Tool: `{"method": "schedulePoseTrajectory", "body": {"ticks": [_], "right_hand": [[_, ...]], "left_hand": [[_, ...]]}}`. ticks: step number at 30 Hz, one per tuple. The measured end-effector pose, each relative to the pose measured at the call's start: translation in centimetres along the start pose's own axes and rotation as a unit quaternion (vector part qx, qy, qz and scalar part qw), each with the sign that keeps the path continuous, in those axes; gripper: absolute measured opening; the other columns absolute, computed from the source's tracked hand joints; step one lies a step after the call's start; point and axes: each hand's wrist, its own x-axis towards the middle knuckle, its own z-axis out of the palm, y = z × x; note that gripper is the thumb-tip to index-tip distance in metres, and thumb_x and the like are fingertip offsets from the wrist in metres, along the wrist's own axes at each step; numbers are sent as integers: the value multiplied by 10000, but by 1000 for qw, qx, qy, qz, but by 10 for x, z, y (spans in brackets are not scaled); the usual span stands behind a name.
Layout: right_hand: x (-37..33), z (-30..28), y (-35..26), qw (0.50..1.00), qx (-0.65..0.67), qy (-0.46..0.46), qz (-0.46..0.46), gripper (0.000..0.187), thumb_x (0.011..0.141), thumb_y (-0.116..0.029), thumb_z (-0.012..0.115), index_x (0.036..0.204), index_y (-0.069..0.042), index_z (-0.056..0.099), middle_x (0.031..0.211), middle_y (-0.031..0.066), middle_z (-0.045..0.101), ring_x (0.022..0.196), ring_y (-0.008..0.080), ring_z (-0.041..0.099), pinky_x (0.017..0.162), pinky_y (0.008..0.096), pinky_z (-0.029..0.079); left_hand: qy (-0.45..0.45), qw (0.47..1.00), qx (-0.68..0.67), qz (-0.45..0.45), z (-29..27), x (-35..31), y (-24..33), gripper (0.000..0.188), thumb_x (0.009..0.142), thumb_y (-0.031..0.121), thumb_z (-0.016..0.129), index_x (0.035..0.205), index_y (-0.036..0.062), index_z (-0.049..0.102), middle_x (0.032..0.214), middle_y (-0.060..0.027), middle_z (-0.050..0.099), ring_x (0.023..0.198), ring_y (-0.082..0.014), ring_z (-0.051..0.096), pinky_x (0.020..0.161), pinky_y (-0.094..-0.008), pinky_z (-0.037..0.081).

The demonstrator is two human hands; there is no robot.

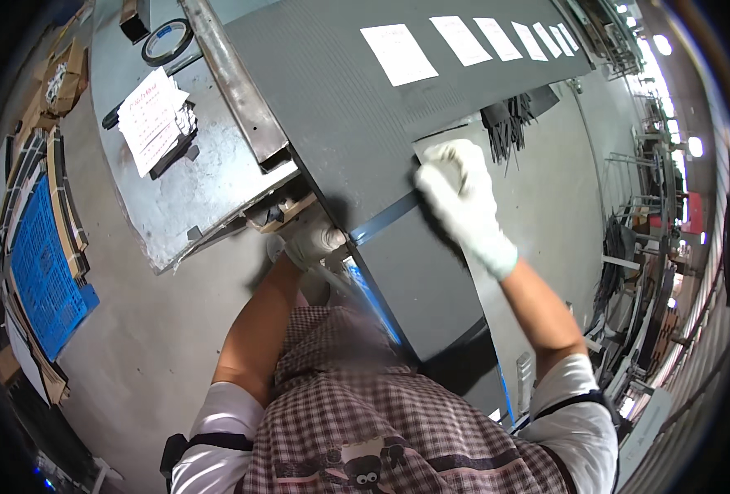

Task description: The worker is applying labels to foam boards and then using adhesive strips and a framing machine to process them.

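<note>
I work at the blue band [385, 217] that crosses the dark panel [332, 140], and the step seems to be settling that band flat from edge to edge. To do it well, I should keep it square to the panel's sides, draw it evenly from both ends and press from its middle outward so no ripple stays trapped. The left end deserves a steady brace, since a tug from the right could skew the panel. I also judge it wise to stay clear of the white sheet [398, 54] lying beyond the band.

My white-gloved left grip [315, 245] is low at the band's left end, fingers bent against the panel's edge; whether they pinch anything I cannot tell. My white-gloved right grip [466, 189] is at the band's right end, thumb and fingers curled toward each other; I cannot tell whether they grasp the band or nothing. The left forearm [254, 329] rises to the band from its near left side, and the right forearm [542, 309] slants in from its near right, the wrist set outside the panel.
</note>
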Motion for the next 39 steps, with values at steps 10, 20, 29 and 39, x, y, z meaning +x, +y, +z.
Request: {"method": "schedulePoseTrajectory", "body": {"ticks": [10,20,29,39], "right_hand": [[-23,11,-36,961,-67,-148,-225,473,553,-261,815,901,-65,562,1043,136,527,979,320,518,923,401,416],[43,-98,-60,903,-163,-378,-126,380,914,-344,629,1198,-97,683,761,91,697,661,210,682,659,313,542],[59,-34,17,917,-284,-274,55,222,858,-238,581,939,-155,771,912,107,731,875,309,698,815,402,545],[30,-13,67,939,-4,-313,141,542,995,-468,476,831,18,653,697,117,635,749,260,646,711,380,499]], "left_hand": [[215,970,-30,-108,74,-43,168,141,904,123,605,951,0,656,839,-50,599,786,-125,577,704,-269,469],[225,780,554,186,101,38,147,499,679,239,834,1076,18,628,1101,-163,634,1034,-334,606,894,-415,492],[227,799,540,139,98,37,147,672,698,249,829,1239,-55,572,1228,-229,596,1134,-367,586,1002,-416,461],[423,789,414,166,112,-10,130,645,824,46,711,1400,-35,431,1348,-231,505,1200,-284,566,989,-380,500]]}}
